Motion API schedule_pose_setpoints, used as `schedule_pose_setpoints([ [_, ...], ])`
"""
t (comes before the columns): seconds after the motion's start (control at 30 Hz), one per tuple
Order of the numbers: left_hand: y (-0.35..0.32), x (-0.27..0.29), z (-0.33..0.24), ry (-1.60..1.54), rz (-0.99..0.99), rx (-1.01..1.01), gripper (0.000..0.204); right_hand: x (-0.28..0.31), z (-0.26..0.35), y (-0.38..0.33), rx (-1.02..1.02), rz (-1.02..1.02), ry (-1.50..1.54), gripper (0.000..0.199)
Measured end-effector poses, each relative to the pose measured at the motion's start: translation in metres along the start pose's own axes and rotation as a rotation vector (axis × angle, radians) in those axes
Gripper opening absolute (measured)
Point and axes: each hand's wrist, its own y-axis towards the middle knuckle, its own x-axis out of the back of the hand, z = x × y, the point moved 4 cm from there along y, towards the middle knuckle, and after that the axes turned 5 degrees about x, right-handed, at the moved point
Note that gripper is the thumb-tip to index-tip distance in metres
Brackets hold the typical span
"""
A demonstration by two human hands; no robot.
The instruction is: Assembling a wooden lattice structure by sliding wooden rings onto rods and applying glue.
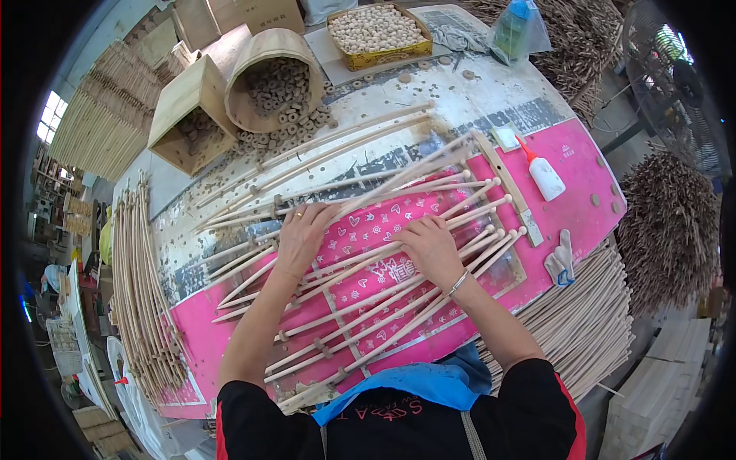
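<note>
My left hand (304, 234) is closed around thin wooden rods (410, 172) at the middle of the table. Their far right ends are smeared by motion. A small wooden ring (277, 204) sits on a rod beside its fingers. To the right, my right hand (431, 247) has its fingers bent down over another wooden rod (360, 263). Several more rods with round ball ends (507, 198) lie slantwise around both hands, over a pink patterned sheet. Some carry rings (319, 345) toward their left ends. The fingertips of both hands are partly hidden.
A wooden bar (509, 188) stands along the ball ends. Right of it lie a white glue bottle (547, 179) and a glove (561, 259). A round wooden tub (274, 80) spills rings at the back, beside a yellow box of balls (379, 36). Bundled rods (142, 291) line the left edge.
</note>
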Motion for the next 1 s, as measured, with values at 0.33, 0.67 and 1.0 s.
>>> schedule_pose_setpoints([
  [0.33,-0.035,0.018,-0.021,-0.050,0.252,-0.151,0.053,0.009,-0.021,-0.005,-0.055,-0.070,-0.064,0.042],
  [0.67,-0.044,0.031,-0.022,-0.311,0.356,-0.089,0.058,0.038,-0.024,0.009,-0.082,-0.181,-0.101,0.051],
  [1.0,0.018,0.008,0.018,-0.175,0.166,0.141,0.072,0.025,-0.017,-0.004,-0.043,-0.083,-0.005,0.028],
])
